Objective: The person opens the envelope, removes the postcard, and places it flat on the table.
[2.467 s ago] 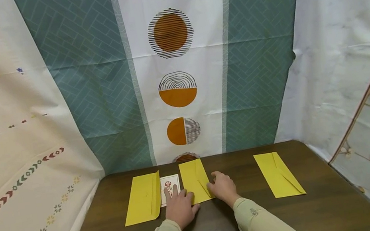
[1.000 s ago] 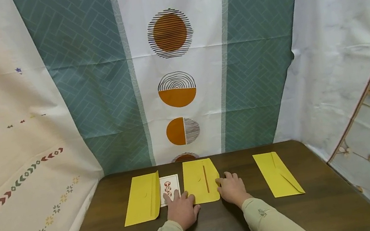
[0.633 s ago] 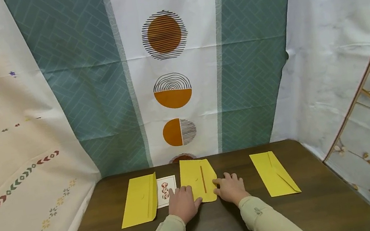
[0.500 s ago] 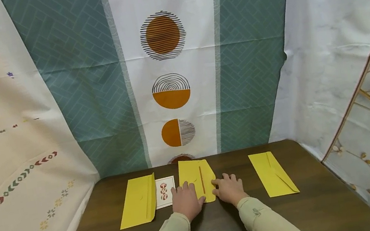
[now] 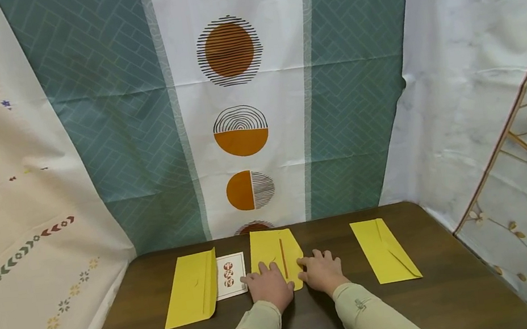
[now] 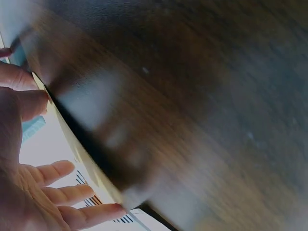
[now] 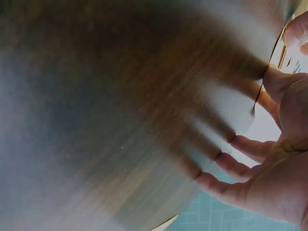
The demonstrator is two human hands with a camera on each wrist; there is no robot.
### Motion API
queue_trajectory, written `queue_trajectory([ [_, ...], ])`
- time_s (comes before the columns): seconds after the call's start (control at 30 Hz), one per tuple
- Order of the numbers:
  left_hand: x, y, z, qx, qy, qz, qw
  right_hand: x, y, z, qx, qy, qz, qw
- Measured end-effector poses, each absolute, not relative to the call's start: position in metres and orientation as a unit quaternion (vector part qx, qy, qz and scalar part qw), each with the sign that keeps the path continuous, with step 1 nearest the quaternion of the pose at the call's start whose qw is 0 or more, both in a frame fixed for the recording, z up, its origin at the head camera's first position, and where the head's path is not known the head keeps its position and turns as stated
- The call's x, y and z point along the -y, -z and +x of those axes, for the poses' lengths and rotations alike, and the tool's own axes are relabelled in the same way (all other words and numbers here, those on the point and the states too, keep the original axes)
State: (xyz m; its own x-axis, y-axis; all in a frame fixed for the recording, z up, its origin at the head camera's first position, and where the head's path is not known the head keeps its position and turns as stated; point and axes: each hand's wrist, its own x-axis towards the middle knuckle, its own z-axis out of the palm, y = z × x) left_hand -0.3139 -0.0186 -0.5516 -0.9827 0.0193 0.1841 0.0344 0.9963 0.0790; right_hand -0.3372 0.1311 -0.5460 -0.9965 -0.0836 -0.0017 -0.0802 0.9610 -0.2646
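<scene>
Both hands, left hand (image 5: 270,286) and right hand (image 5: 320,271), lie flat-fingered on the open-flapped middle yellow paper envelope (image 5: 275,254); the small white printed card (image 5: 230,275) beside the left hand remains outside it.

the middle yellow envelope (image 5: 272,252) lies flat on the dark wooden bench (image 5: 445,297), long side running away from the person, its flap folded open to the right with a thin brown strip along the fold. its near end is under the left hand (image 5: 271,286) and touched at the right corner by the right hand (image 5: 321,271). just left of it lies a small white card (image 5: 230,275) printed with red round motifs.
</scene>
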Motion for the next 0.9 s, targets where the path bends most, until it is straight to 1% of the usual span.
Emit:
queue_trajectory([
  [0.27,0.013,0.554,-0.314,0.993,0.055,0.009,0.106,-0.127,0.541,-0.334,-0.990,0.136,-0.041,0.006],
  [0.43,0.012,0.555,-0.316,0.992,0.065,0.037,0.100,-0.126,0.543,-0.334,-0.989,0.141,-0.038,0.006],
  [0.67,0.009,0.556,-0.320,0.989,0.082,0.053,0.108,-0.128,0.546,-0.337,-0.990,0.139,-0.034,0.003],
  [0.8,0.008,0.560,-0.321,0.991,0.072,0.038,0.111,-0.129,0.546,-0.338,-0.991,0.130,-0.035,0.001],
  [0.9,0.008,0.566,-0.321,0.991,0.053,0.017,0.118,-0.128,0.549,-0.339,-0.992,0.120,-0.040,-0.013],
])
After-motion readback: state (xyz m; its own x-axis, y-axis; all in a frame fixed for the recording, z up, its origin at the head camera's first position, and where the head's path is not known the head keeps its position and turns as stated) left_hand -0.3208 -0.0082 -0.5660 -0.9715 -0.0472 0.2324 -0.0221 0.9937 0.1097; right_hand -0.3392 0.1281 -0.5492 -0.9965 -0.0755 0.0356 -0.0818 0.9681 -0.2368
